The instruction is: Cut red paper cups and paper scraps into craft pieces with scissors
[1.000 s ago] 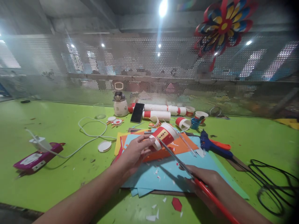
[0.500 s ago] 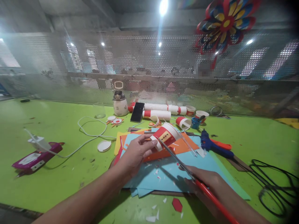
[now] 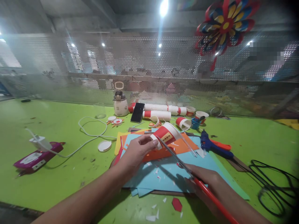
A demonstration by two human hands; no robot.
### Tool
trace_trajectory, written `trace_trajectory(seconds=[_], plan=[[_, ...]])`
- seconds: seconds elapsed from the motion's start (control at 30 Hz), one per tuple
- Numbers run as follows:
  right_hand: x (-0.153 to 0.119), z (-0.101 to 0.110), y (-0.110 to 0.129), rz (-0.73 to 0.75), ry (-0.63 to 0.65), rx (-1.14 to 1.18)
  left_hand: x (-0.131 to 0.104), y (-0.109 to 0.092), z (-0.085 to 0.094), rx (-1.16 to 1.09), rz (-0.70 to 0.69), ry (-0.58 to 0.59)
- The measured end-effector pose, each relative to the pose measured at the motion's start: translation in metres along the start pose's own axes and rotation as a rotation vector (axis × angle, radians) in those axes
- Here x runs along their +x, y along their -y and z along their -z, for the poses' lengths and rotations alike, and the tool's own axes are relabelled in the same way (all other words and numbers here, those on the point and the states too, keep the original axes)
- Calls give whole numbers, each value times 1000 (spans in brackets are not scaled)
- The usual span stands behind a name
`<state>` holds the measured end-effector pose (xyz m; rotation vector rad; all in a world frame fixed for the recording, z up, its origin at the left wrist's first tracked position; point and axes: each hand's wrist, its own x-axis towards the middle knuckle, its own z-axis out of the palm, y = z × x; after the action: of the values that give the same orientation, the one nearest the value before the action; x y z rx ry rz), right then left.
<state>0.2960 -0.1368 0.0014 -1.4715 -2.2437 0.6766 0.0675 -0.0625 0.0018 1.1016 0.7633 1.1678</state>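
My left hand (image 3: 140, 152) grips a red and white paper cup (image 3: 165, 133) by its base end, thumb on the near side. The cup lies tilted in the air, its mouth toward the upper right. In my right hand (image 3: 203, 177) are long scissors (image 3: 181, 163) with red handles, their blades pointing up and left. The blade tips meet the cup's wall near its base; whether they have gone through I cannot tell. Beneath both hands lies a stack of coloured paper, a light blue sheet (image 3: 168, 174) uppermost, sprinkled with small white and red scraps.
A blue glue gun (image 3: 213, 146) and its coiled black cable (image 3: 268, 186) are on the right. At the left lie a purple power strip (image 3: 38, 157) and a white lid (image 3: 104, 146). Behind stand a bottle (image 3: 120, 105), a phone (image 3: 137, 112), stacked cups (image 3: 157, 115) and a cut cup (image 3: 183, 123).
The cup has rolled slightly in my left hand, so its yellow label sits a little lower. My right hand and the scissors stay almost in place.
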Motion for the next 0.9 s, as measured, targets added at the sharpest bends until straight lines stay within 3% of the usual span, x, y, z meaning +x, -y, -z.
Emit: trace_trajectory(seconds=[0.33, 0.63, 0.9], plan=[[1, -5, -2, 50, -6, 33, -3, 2, -2, 64, -24, -12], [-1, -9, -15, 24, -12, -23, 0, -6, -1, -44, 146, -53], [1, -4, -5, 4, -8, 7, -1, -3, -1, -55, 86, -52]])
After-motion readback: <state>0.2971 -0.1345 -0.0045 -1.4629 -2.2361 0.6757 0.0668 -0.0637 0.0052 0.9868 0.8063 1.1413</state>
